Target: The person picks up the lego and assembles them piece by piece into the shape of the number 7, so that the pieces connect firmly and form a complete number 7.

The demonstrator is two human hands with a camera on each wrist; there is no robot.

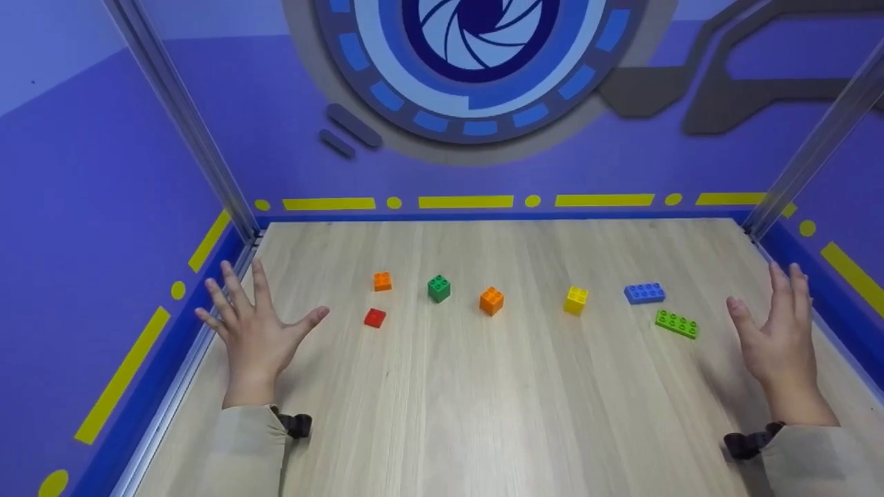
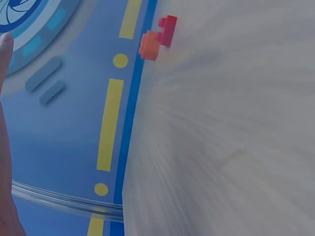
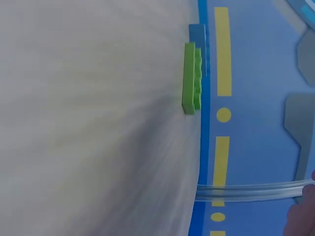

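My left hand point(image 1: 259, 338) is held over the left side of the table, fingers spread and nothing in it. Nearest to it are a flat red brick point(image 1: 375, 317) and an orange brick point(image 1: 382, 281), which also show in the left wrist view. On the right side my right hand point(image 1: 784, 338) is raised with straight fingers, thumb apart, holding nothing. A long lime-green brick point(image 1: 677, 324) lies closest to that hand, with a blue brick point(image 1: 645, 293) just behind it. Across the middle stand a green brick point(image 1: 439, 288), a second orange brick point(image 1: 492, 301) and a yellow brick point(image 1: 575, 300).
The bricks lie on a wood-grain table point(image 1: 469, 414). A purple-blue back wall point(image 1: 483, 176) and side walls enclose it, with metal posts point(image 1: 183, 117) at the far corners. Dark wrist straps point(image 1: 297, 426) show at both sleeves.
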